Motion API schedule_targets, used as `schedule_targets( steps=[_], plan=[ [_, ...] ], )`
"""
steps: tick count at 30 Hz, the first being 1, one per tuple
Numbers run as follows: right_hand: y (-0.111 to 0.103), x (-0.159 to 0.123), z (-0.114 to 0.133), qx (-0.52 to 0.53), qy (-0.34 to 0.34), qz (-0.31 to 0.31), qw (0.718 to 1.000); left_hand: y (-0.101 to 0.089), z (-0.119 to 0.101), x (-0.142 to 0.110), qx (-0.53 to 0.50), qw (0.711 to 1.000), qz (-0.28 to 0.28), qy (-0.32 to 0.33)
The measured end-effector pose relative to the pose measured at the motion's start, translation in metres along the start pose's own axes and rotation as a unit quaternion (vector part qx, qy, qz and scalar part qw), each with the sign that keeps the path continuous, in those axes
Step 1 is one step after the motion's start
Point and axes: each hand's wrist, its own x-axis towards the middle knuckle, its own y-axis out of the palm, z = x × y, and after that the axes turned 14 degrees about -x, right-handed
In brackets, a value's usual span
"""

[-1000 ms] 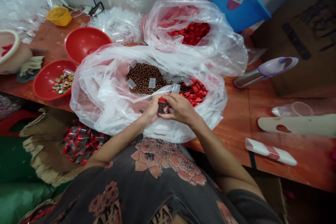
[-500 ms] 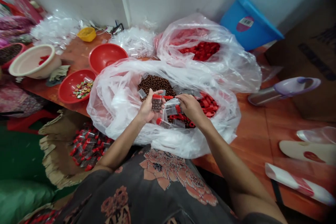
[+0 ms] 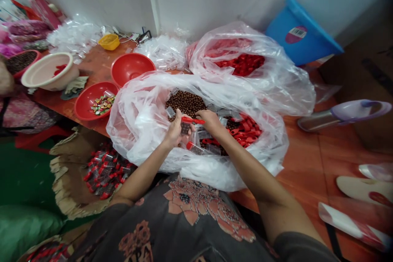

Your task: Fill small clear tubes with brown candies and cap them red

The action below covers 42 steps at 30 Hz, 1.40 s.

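Soft, even indoor light — faint shadows, dull glare on the plastic bag [image 3: 141,131], edges bowed by wide-angle distortion.

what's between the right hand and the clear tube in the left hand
Nothing visible: the red piece in the right hand sits right at the top of the clear tube held in the left hand.
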Motion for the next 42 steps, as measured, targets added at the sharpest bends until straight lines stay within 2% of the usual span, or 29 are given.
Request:
schedule_targets(
  steps=[2,4,7,10,14,19,21,24,27,29,32,36,39,42],
  plan=[
    [-0.006,-0.005,-0.004,0.015,0.038,-0.028,0.999,-0.002,0.004,-0.002,0.022,1.000,0.018,0.007],
    [-0.015,-0.012,-0.006,0.076,0.071,-0.076,0.992,-0.003,0.008,-0.003,0.045,0.998,0.036,0.013],
    [-0.035,-0.029,0.000,0.245,0.097,-0.148,0.953,-0.003,0.015,-0.003,0.085,0.994,0.061,0.021],
    [-0.053,-0.050,0.014,0.358,0.067,-0.150,0.919,-0.002,0.021,-0.002,0.116,0.991,0.066,0.012],
    [-0.061,-0.070,0.028,0.359,0.002,-0.127,0.925,0.001,0.029,-0.002,0.123,0.990,0.064,-0.009],
    [-0.059,-0.075,0.025,0.344,-0.022,-0.091,0.934,0.003,0.035,-0.003,0.071,0.994,0.058,-0.051],
    [-0.057,-0.073,0.019,0.342,0.001,-0.088,0.936,0.003,0.036,-0.004,0.046,0.995,0.075,-0.055],
    [-0.050,-0.071,0.006,0.324,0.065,-0.133,0.934,0.005,0.033,-0.005,-0.011,0.992,0.105,-0.070],
    [-0.040,-0.073,-0.004,0.293,0.085,-0.152,0.940,0.006,0.026,-0.008,-0.090,0.984,0.122,-0.097],
    [-0.036,-0.079,-0.004,0.321,0.105,-0.147,0.930,0.006,0.022,-0.010,-0.130,0.979,0.121,-0.100],
    [-0.036,-0.093,0.005,0.403,0.134,-0.135,0.895,0.005,0.018,-0.012,-0.164,0.973,0.129,-0.099],
    [-0.038,-0.110,0.028,0.476,0.106,-0.125,0.864,0.005,0.018,-0.012,-0.171,0.970,0.147,-0.096],
    [-0.038,-0.116,0.041,0.491,0.089,-0.137,0.856,0.009,0.017,-0.013,-0.167,0.972,0.124,-0.105],
    [-0.040,-0.117,0.047,0.459,0.100,-0.177,0.865,0.016,0.017,-0.014,-0.147,0.974,0.102,-0.140]
  ],
)
